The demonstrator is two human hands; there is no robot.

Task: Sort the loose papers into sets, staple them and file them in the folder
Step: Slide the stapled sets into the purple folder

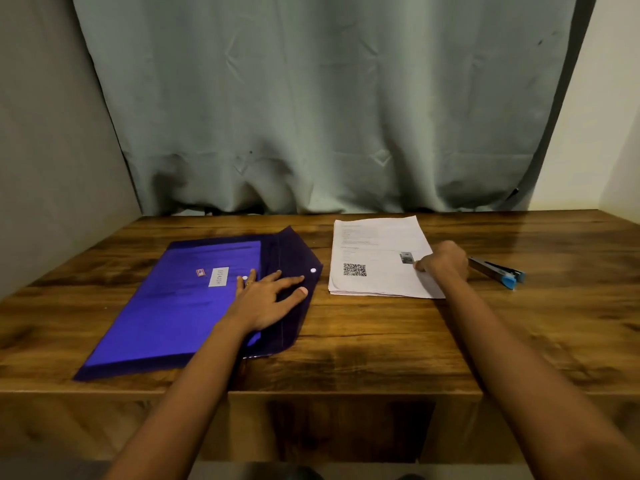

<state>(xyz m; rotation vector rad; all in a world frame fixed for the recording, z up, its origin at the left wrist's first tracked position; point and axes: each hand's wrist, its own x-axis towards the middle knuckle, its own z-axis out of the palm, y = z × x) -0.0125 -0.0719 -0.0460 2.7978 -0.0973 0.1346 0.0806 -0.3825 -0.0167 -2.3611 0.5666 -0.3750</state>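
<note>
Labels: folder (180, 306) carries a white label (218, 276) and a small red sticker (200, 272); the print on both is too small to read. The top sheet of the papers (377, 258) shows a QR code (354, 269), a small photo (406, 257) and lines of illegible text.

Folder: purple, flat on the left half of the table (381, 341). Long axis runs from the near-left corner toward the far middle. Its flap lies open to the right, snap (313, 270) facing up.

Papers: one stack, right of centre, near the far edge, long axis roughly near-to-far.

Stapler (498, 271): black, just right of the papers, blue end pointing toward the right edge.

Left hand (270, 299): palm down, fingers spread flat across the fold of the flap, arm straight out from the near edge.

Right hand (443, 265): knuckles up, fingers curled at the stack's right edge, one fingertip on the top sheet beside the photo. Cannot tell whether it pinches the sheets.

Grey curtain (311, 98) hangs behind the far edge.
</note>
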